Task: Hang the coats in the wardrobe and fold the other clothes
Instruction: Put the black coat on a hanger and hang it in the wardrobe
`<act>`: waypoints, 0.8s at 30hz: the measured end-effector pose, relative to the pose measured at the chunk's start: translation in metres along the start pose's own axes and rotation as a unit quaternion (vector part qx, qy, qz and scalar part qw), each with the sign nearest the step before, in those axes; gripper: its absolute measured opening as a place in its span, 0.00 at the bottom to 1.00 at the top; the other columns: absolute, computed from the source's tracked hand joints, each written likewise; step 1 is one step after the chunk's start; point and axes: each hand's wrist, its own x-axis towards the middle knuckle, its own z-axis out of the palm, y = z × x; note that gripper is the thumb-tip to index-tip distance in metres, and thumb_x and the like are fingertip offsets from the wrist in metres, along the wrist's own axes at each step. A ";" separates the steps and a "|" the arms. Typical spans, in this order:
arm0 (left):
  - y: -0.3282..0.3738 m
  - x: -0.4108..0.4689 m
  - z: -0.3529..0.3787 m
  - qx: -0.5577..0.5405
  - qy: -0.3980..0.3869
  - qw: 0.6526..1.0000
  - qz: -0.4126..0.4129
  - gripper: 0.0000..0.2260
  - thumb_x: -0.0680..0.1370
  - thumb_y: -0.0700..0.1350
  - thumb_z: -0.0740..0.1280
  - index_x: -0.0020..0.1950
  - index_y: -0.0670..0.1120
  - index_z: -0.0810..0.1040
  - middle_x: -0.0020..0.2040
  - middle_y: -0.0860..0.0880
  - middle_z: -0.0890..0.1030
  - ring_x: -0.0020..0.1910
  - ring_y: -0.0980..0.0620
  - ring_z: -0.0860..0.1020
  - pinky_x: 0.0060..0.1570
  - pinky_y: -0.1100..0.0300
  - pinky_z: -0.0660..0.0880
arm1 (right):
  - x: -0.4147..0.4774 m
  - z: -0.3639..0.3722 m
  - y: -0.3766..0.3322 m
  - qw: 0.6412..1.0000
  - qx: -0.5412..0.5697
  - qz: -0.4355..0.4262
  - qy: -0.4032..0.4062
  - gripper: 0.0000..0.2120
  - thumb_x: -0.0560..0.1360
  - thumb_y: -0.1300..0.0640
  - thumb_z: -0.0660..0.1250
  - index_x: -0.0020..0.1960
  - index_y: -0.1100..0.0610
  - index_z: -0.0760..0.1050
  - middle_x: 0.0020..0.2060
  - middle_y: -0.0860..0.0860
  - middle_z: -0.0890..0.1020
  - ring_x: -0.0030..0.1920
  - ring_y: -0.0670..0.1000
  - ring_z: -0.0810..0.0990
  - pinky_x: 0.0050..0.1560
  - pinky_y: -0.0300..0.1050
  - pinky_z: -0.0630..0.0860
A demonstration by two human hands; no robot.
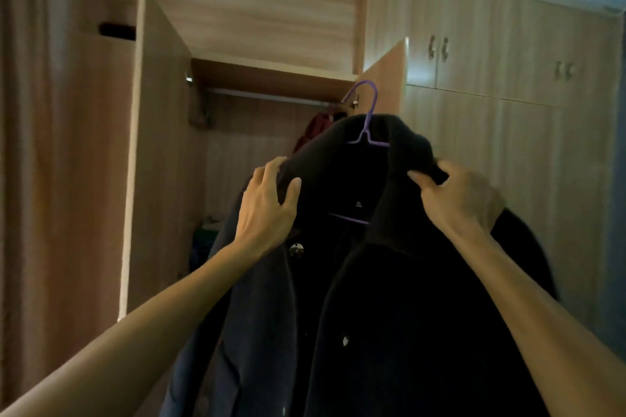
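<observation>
A dark coat with a wide collar and metal buttons hangs on a purple hanger, held up in front of the open wardrobe. My left hand grips the coat's left shoulder. My right hand grips the right side of the collar. The hanger's hook points up, below and in front of the metal rail, apart from it. A red garment hangs on the rail at the right, partly hidden by the coat.
The wardrobe's left door and right door stand open. Closed cupboard doors fill the wall to the right. A curtain hangs at the left. Dark items lie low inside the wardrobe.
</observation>
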 end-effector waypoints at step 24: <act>-0.242 0.298 0.192 0.111 0.082 0.987 0.083 0.17 0.81 0.54 0.57 0.68 0.52 0.69 0.65 0.47 0.69 0.63 0.46 0.70 0.61 0.46 0.70 | 0.296 0.344 -0.040 0.991 0.090 -0.048 0.085 0.15 0.71 0.38 0.68 0.46 0.50 0.79 0.46 0.55 0.83 0.50 0.60 0.80 0.44 0.45 0.68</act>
